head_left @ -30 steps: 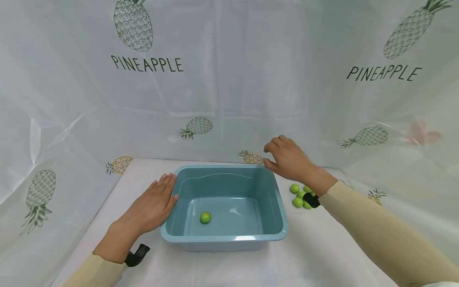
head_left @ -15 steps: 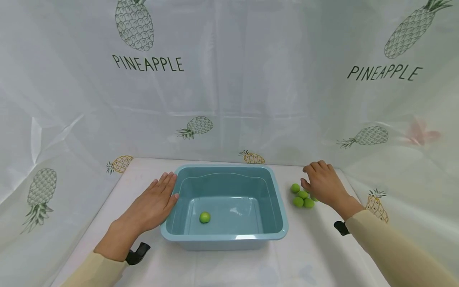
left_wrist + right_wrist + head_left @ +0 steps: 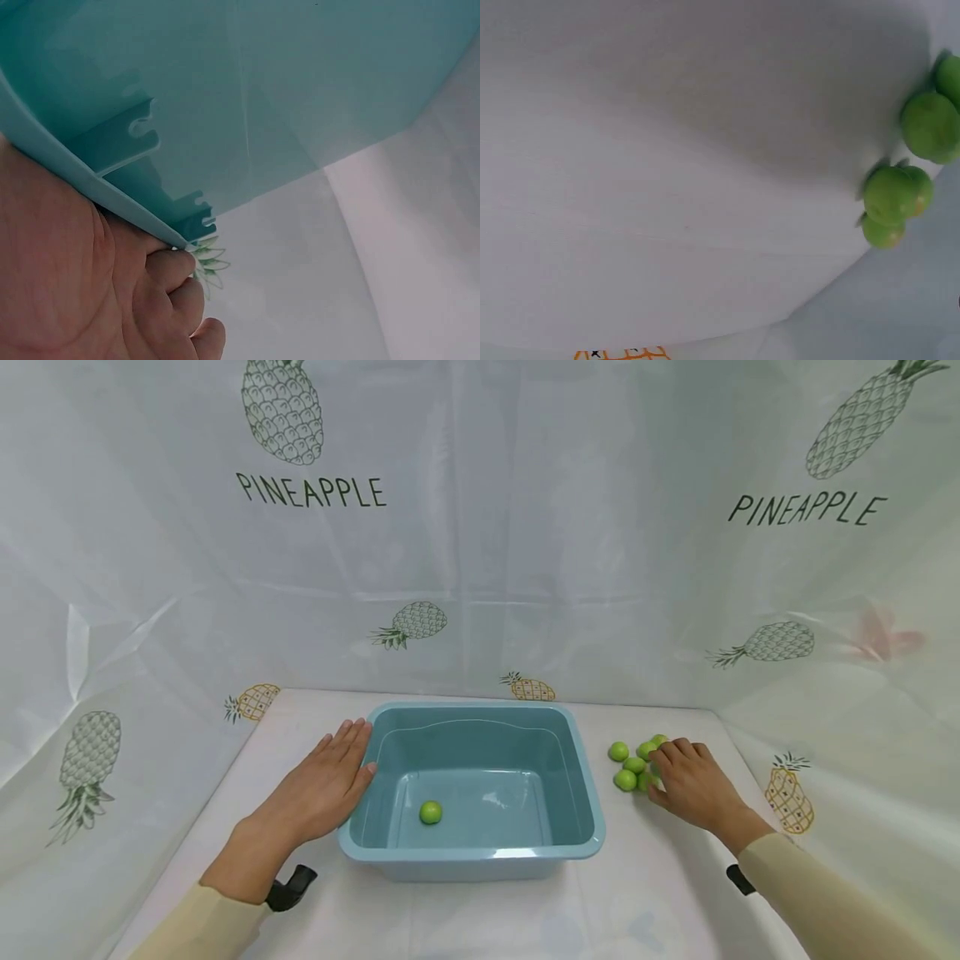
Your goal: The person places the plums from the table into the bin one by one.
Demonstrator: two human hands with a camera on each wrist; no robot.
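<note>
My left hand (image 3: pixel 322 785) lies flat along the left rim of a blue plastic tub (image 3: pixel 480 853), fingers straight. In the left wrist view the palm of the left hand (image 3: pixel 90 285) presses against the edge of the tub (image 3: pixel 285 82), seen from its outer side. One green lime (image 3: pixel 431 812) sits on the tub's floor. Right of the tub, my right hand (image 3: pixel 693 785) reaches over a cluster of loose limes (image 3: pixel 625 780), thumb and fingers apart around the nearest lime (image 3: pixel 646 782). The right wrist view shows several limes (image 3: pixel 930 127) but not the hand.
A white cloth (image 3: pixel 480 927) covers the table beneath the tub. Behind and at both sides hangs a pale sheet (image 3: pixel 525 568) printed with pineapples, close to the table's back edge. A black wrist strap (image 3: pixel 292 888) sits at the left wrist.
My right hand has moved right and down, from above the tub's far right corner to the limes. The left hand stays on the rim.
</note>
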